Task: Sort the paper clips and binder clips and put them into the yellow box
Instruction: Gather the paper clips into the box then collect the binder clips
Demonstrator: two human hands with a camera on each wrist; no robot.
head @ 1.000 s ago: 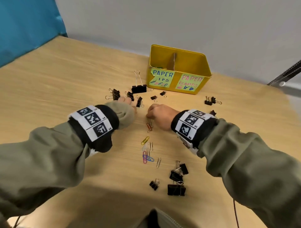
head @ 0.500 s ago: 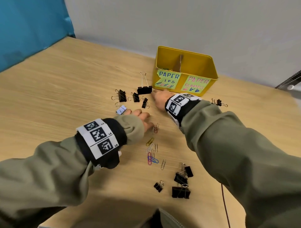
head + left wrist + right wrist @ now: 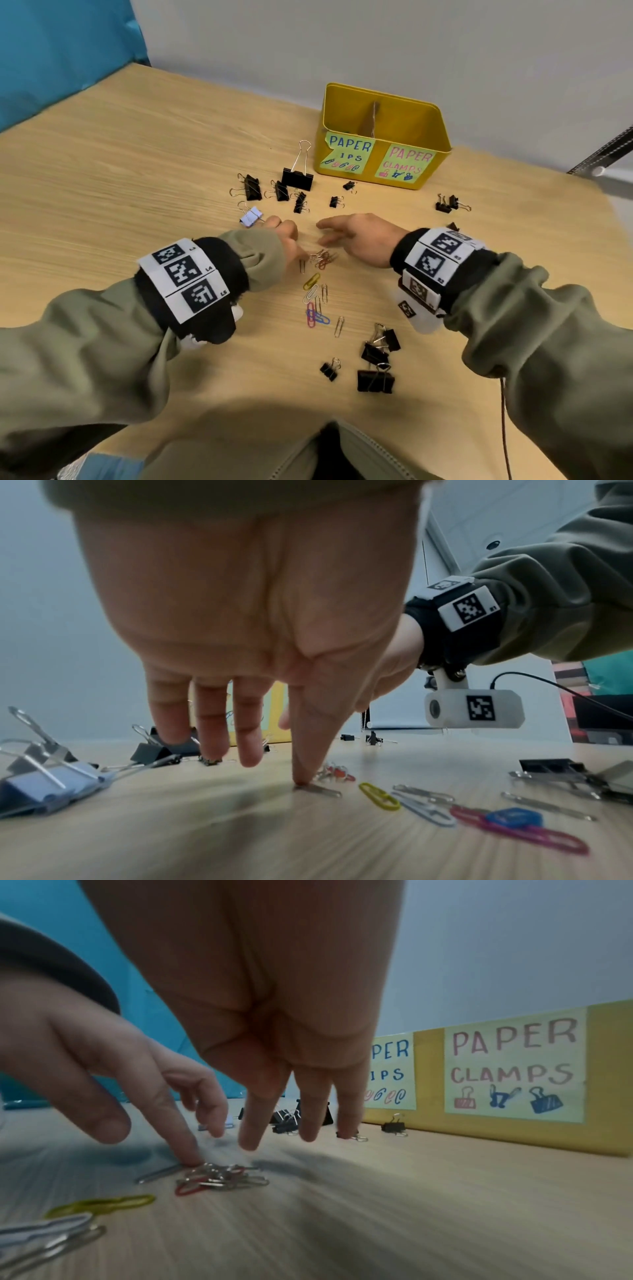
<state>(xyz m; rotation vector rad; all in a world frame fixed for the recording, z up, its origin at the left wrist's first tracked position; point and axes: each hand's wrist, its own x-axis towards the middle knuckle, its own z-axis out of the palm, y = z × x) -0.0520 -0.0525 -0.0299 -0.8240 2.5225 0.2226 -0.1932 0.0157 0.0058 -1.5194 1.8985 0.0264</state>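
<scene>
Hands first, from the head view: your right hand (image 3: pixel 363 238) was up at the yellow box (image 3: pixel 383 137) half a second ago, now it's back near the little heap of paper clips (image 3: pixel 322 258) well in front of the box, fingers loosely spread, holding nothing. Your left hand (image 3: pixel 287 236) has slid onto the heap's left edge. The box sits at the far side of the table (image 3: pixel 120 171), split by a divider; I can't tell what's inside either half. Black binder clips (image 3: pixel 274 188) lie scattered just left of the box front.

Left wrist view: your fingers hang straight, and one fingertip (image 3: pixel 303 777) presses a silver paper clip (image 3: pixel 320 791) to the wood. Coloured clips lie to its right.

Right wrist view: your fingers (image 3: pixel 253 1123) point down, relaxed, hovering above the heap (image 3: pixel 219 1177). The box labels read "PAPER CLAMPS" and, partly hidden, "…PER …IPS".
</scene>
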